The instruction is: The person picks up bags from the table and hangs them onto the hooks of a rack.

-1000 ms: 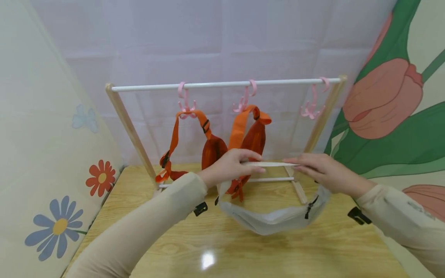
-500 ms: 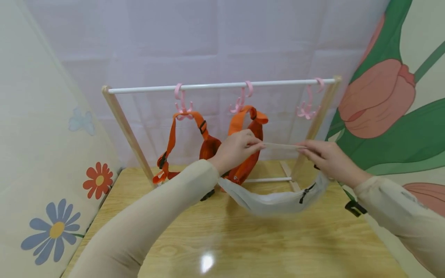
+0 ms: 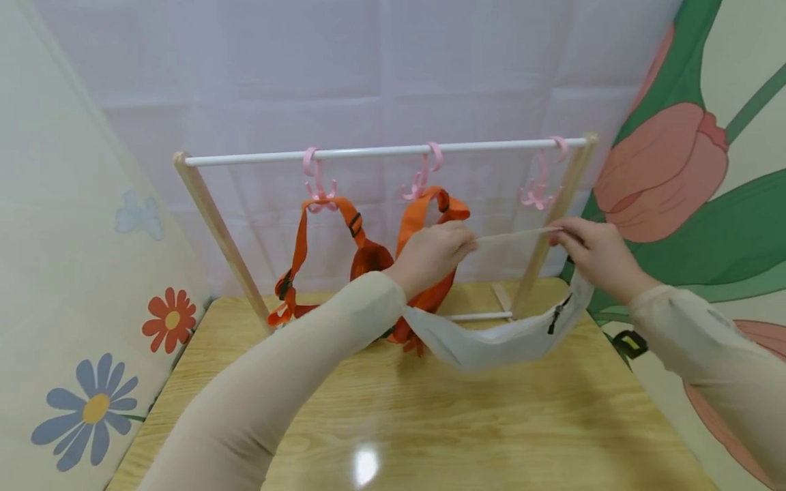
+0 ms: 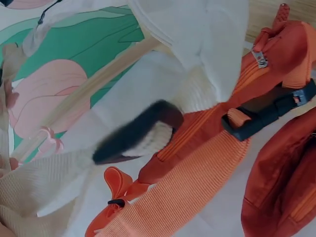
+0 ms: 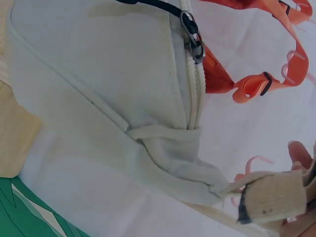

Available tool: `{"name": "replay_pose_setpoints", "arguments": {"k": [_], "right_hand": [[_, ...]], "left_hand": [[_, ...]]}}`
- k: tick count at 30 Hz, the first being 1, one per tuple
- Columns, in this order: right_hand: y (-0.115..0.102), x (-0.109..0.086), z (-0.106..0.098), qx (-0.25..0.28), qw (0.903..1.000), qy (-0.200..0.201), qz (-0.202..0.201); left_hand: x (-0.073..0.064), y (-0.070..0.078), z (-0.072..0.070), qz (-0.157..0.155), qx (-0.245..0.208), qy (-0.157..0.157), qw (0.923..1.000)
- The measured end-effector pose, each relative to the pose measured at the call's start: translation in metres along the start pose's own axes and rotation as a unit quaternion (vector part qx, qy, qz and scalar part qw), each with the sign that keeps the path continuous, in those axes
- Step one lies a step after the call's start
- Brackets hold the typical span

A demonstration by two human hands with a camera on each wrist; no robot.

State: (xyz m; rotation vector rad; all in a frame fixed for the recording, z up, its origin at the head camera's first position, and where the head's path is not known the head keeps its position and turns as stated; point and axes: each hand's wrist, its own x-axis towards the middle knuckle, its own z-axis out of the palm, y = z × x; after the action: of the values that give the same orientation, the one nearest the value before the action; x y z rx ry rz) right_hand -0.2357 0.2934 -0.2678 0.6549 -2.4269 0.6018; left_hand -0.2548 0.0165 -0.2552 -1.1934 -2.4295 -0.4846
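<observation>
A pale grey-white waist bag (image 3: 491,344) hangs in a curve below both hands, its cream strap (image 3: 512,237) stretched nearly level between them. My left hand (image 3: 434,251) pinches one end of that stretch, in front of an orange waist bag (image 3: 436,290). The other end is pinched by my right hand (image 3: 595,256), just below and right of the right pink hook (image 3: 536,196). In the left wrist view a dark strap slider (image 4: 133,133) sits on the webbing. The right wrist view shows the bag's zipper pull (image 5: 192,37) and fingertips (image 5: 299,154) beside the strap.
A white rod (image 3: 368,153) on wooden posts carries the pink hooks. Another orange bag (image 3: 371,260) hangs by its strap from the left hook (image 3: 319,194); the middle hook (image 3: 417,185) is above the second one. The rack stands on a wooden table (image 3: 430,423) before pale cloth.
Both hands have risen toward the rod and moved farther apart, drawing the strap out between them. The white bag has lifted with them. The orange bags stay on the rack.
</observation>
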Motion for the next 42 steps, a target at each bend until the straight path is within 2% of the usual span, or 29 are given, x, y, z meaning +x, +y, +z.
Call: {"name": "replay_pose_setpoints", "arguments": {"k": [6, 11, 14, 18, 20, 24, 33, 38, 42], "right_hand": [[0.011, 0.010, 0.000, 0.012, 0.9990, 0.031, 0.031], [0.018, 0.018, -0.001, 0.010, 0.9946, 0.049, 0.091], [0.023, 0.025, -0.002, 0.012, 0.9892, 0.066, 0.130], [0.027, 0.032, -0.002, 0.032, 0.9820, 0.071, 0.172], [0.028, 0.034, -0.001, 0.042, 0.9795, 0.071, 0.183], [0.029, 0.038, 0.001, 0.054, 0.9759, 0.082, 0.195], [0.037, 0.045, 0.000, 0.049, 0.9705, 0.106, 0.211], [0.039, 0.049, 0.003, 0.045, 0.9629, 0.130, 0.232], [0.037, 0.052, 0.007, 0.021, 0.9612, 0.145, 0.234]], "left_hand": [[0.003, 0.004, 0.005, 0.012, 0.024, 0.034, 0.9991], [0.005, 0.007, 0.007, 0.020, 0.067, 0.065, 0.9955], [0.006, 0.009, 0.007, 0.012, 0.100, 0.084, 0.9914], [0.009, 0.009, 0.006, -0.013, 0.110, 0.085, 0.9902], [0.011, 0.008, 0.006, -0.026, 0.093, 0.077, 0.9923], [0.015, 0.005, 0.006, -0.043, 0.064, 0.064, 0.9949], [0.026, 0.000, 0.008, -0.073, 0.039, 0.070, 0.9941], [0.031, 0.001, 0.009, -0.081, 0.050, 0.066, 0.9932], [0.034, 0.005, 0.010, -0.083, 0.062, 0.058, 0.9929]]}}
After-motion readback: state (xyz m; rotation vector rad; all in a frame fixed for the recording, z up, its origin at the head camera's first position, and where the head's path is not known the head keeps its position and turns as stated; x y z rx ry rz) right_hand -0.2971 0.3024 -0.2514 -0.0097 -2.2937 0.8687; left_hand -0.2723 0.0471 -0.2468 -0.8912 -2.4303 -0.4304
